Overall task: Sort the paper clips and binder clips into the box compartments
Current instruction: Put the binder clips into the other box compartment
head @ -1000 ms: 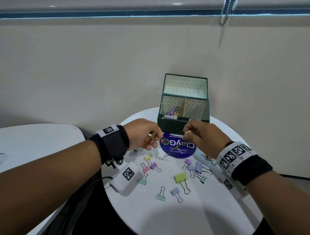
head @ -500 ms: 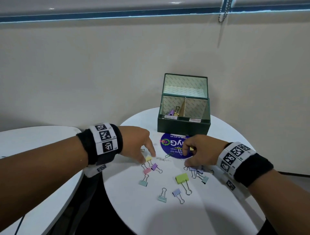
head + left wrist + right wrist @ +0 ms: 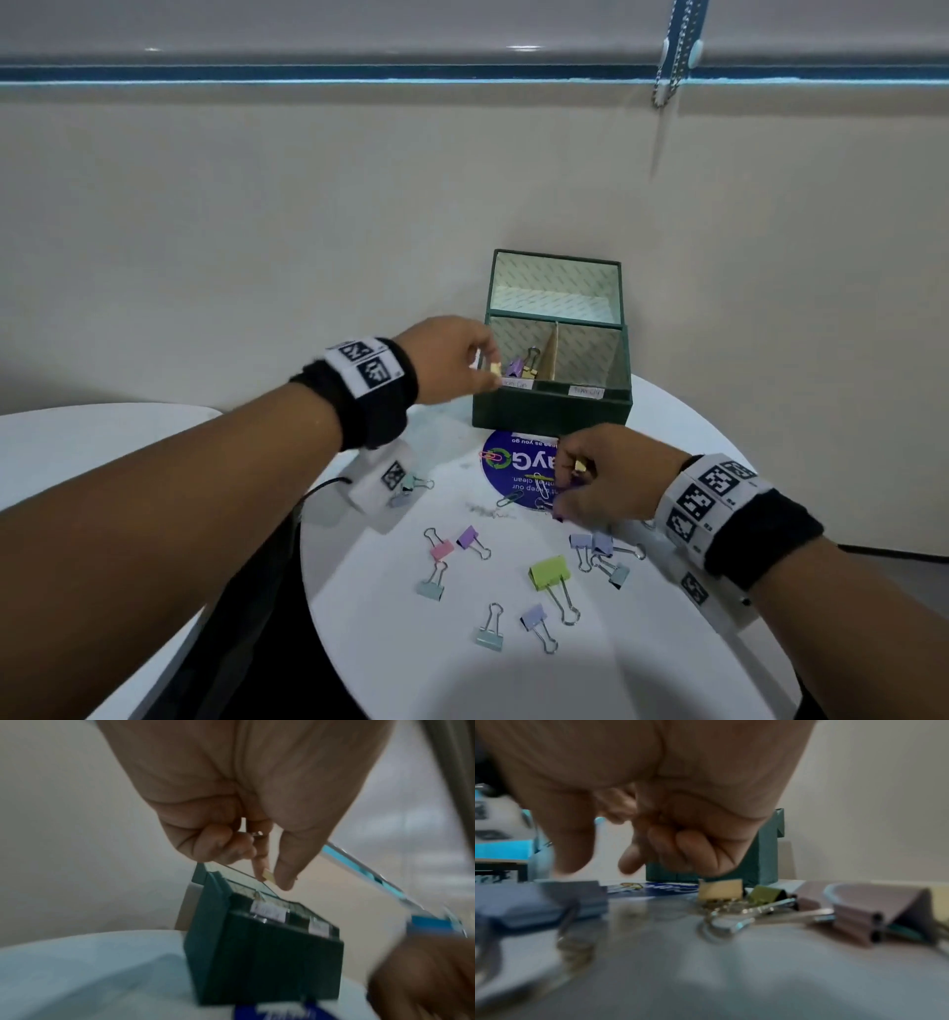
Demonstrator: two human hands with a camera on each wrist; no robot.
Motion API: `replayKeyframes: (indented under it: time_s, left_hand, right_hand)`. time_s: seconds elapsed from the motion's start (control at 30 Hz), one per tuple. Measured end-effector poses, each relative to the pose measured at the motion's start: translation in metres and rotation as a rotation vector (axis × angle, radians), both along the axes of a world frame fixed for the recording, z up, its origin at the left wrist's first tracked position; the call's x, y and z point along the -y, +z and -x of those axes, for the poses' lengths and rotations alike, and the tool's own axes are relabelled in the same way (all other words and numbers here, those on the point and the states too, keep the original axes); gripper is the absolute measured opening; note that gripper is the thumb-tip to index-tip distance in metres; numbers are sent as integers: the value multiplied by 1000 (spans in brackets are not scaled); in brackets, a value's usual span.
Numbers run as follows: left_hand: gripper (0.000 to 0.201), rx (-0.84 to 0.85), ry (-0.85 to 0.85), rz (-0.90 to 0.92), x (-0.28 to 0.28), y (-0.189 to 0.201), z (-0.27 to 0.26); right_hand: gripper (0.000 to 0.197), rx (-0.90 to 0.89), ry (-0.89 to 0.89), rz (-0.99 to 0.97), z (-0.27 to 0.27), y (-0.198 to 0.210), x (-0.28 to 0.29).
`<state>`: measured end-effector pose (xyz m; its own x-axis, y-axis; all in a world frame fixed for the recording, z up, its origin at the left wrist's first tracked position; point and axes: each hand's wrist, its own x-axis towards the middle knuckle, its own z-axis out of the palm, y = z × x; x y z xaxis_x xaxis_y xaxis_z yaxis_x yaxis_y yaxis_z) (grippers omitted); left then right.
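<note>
Box (image 3: 552, 411), dark green, stands at the far side of the round white table (image 3: 411, 642), lid raised behind it, front half split by a cardboard divider into two labelled compartments; the left one already holds a purple and a gold binder clip, the right one looks empty from the head view. Left hand (image 3: 452, 360) hovers at the box's left front corner, thumb and forefinger pinching a small yellow binder clip (image 3: 495, 368) just above the rim, presumably poised to drop it into the left compartment with its kind. Right hand (image 3: 611, 478) is low over the blue round sticker (image 3: 506, 465), fingers curled, a yellowish clip (image 3: 580, 466) tucked in them; a purple piece shows at the fingertips, though contact cannot be confirmed. Loose binder clips (image 3: 549, 570) lie scattered nearer the person, well apart from the box; paper clips (image 3: 509, 497) rest on and beside the sticker.
</note>
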<state>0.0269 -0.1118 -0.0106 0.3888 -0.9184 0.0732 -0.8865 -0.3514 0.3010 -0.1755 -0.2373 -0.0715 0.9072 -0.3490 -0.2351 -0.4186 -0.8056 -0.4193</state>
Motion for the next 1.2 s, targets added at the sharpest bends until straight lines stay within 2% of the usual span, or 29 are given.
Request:
replayKeyframes:
  time_s: [0.07,0.2,0.27,0.33,0.4,0.47,0.53,0.6,0.67,0.7,0.77,0.83,0.9,0.97,1.07,1.2]
  left_hand:
    - [23,-55,42,48,18,4,2]
    - [54,-242,81,109,32,5,1]
    - [47,-264,118,213,24,2,-2]
    - [28,-223,142,269,6,0,-5]
    - [18,-151,129,117,-18,-4,-5]
    - [23,-60,82,-183,-40,-13,-4]
    - [33,-18,51,-387,-58,-24,0]
    - [41,1,57,-407,-70,-33,1]
    - [47,-11,80,-356,-76,-40,2]
    - [50,-27,97,-338,-78,-43,3]
    - [52,-38,113,-325,-79,-49,4]
    - [48,-31,109,-305,-79,-54,4]
    - [44,-9,101,-264,-77,-54,5]
    - [38,41,63,-203,-71,-52,10]
    - [38,69,-72,-164,-57,-53,26]
    - [38,127,-123,-290,-30,-59,38]
  right_hand:
    - [23,-87,35,43,-1,-3,-2]
    - [13,-39,31,11,0,-2,-2]
    - [13,36,21,5,1,4,-2]
    - [14,146,-10,23,-3,16,1]
    - [14,273,-57,26,-14,31,6]
    - [12,388,-103,80,-32,45,12]
    - [13,424,-152,133,-51,58,15]
    - [28,339,-165,184,-68,65,18]
    - [49,216,-130,368,-77,65,16]
    - [48,216,-110,430,-76,64,10]
    - [24,270,-48,447,-69,61,-4]
    - [7,148,76,412,-59,51,-17]
    - [9,-64,160,403,-50,38,-26]
    - [21,-182,171,435,-45,26,-29]
    - [28,-206,152,432,-44,15,-28]
    - [17,-162,93,325,-45,7,-22]
